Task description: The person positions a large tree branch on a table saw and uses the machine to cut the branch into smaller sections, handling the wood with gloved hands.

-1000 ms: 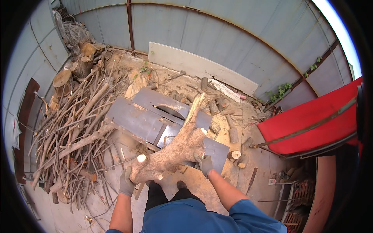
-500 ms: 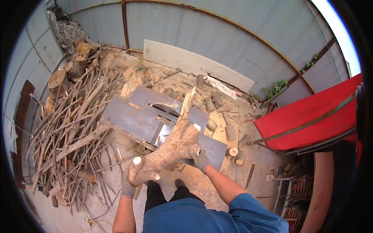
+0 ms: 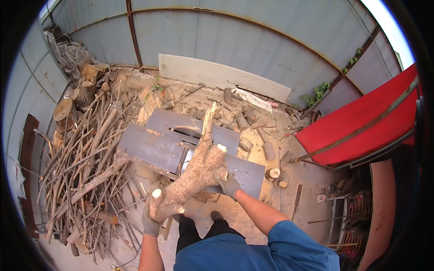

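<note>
**Forked log [image 3: 190,183], held two-handed over metal table [image 3: 147,143]**

Branch pile [image 3: 88,176]: far left.
Left hand [image 3: 150,222]: gloved, curled round the log's near end.
Log: slanting across the slotted table; whether resting, cannot tell.
Right hand [image 3: 230,185]: gloved, holding its right side.
Step, as judged: positioning; next move calls for shared support, fingers clear of slot.

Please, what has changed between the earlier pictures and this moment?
The log has turned slightly counter-clockwise; its splintered far tip swung left relative to the metal table. The left hand and right hand still hold it; nothing was let go. The branch pile stayed in place.
</note>
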Demonstrator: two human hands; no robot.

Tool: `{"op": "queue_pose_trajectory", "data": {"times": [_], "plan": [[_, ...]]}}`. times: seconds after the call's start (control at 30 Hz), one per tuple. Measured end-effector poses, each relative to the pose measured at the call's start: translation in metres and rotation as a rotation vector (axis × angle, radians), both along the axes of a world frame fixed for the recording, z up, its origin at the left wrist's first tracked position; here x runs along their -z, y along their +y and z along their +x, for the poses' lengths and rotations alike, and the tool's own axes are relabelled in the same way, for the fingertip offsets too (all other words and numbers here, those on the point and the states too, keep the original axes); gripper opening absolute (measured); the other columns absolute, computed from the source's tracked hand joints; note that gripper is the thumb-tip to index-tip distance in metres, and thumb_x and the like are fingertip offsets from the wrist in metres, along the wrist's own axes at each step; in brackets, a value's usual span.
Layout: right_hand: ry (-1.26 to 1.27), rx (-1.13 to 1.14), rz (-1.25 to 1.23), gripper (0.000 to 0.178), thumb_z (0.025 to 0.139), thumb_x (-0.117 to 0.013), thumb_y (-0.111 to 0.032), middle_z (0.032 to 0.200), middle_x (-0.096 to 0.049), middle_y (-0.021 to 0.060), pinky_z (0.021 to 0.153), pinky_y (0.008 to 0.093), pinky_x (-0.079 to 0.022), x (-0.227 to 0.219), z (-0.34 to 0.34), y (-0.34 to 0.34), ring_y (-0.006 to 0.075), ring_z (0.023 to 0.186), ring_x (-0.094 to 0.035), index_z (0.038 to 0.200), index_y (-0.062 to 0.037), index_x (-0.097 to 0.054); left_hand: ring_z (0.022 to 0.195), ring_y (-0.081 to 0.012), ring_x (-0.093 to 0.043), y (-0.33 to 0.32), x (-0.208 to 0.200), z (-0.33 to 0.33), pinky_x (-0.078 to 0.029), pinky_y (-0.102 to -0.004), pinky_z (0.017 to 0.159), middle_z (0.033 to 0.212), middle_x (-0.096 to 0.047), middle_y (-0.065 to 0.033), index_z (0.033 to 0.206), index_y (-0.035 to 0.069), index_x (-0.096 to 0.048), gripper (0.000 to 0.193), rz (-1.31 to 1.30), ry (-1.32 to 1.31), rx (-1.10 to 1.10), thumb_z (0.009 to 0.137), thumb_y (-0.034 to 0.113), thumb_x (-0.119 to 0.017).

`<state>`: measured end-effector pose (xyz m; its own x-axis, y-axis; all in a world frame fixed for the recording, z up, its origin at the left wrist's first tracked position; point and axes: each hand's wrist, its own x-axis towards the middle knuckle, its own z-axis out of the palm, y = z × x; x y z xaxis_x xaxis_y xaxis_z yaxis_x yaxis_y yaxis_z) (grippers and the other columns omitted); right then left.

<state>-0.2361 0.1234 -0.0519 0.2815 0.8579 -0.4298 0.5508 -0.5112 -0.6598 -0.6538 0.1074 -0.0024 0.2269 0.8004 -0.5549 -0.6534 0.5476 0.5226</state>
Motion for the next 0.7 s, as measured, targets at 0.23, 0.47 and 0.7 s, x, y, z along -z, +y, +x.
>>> {"op": "queue_pose_trajectory", "data": {"times": [0.23,0.47,0.7], "plan": [[0.044,0.054,-0.064,0.109,0.096,-0.062,-0.071,0.126,-0.065,0.0380,0.101,0.0420,-0.051,-0.040,-0.016,0.013,0.0461,0.121,-0.065,0.138,0.0239,-0.030,0.139,-0.0405,-0.055,0.003,0.008,-0.010,-0.048,-0.0602,0.113,0.155,-0.053,-0.0182,0.157,0.008,-0.045,0.071,-0.014,-0.045,-0.001,0.108,0.058,-0.038],[0.022,0.031,-0.130,0.107,0.096,-0.056,-0.074,0.135,-0.056,0.0399,0.105,0.0448,-0.049,-0.042,-0.022,0.018,0.0487,0.125,-0.061,0.146,0.0175,-0.033,0.142,-0.0421,-0.051,0.017,-0.005,-0.011,-0.046,-0.0605,0.115,0.159,-0.048,-0.0204,0.160,0.008,-0.040,0.072,-0.002,-0.083,0.032,0.108,0.057,-0.035],[0.035,0.036,-0.145,0.098,0.098,-0.050,-0.075,0.142,-0.050,0.0383,0.107,0.0467,-0.048,-0.037,-0.033,0.026,0.0513,0.126,-0.058,0.154,0.0046,-0.038,0.145,-0.0438,-0.048,0.046,-0.051,0.007,-0.045,-0.0608,0.117,0.162,-0.043,-0.0226,0.163,0.007,-0.035,0.073,-0.020,-0.258,0.186,0.109,0.056,-0.032]]}}
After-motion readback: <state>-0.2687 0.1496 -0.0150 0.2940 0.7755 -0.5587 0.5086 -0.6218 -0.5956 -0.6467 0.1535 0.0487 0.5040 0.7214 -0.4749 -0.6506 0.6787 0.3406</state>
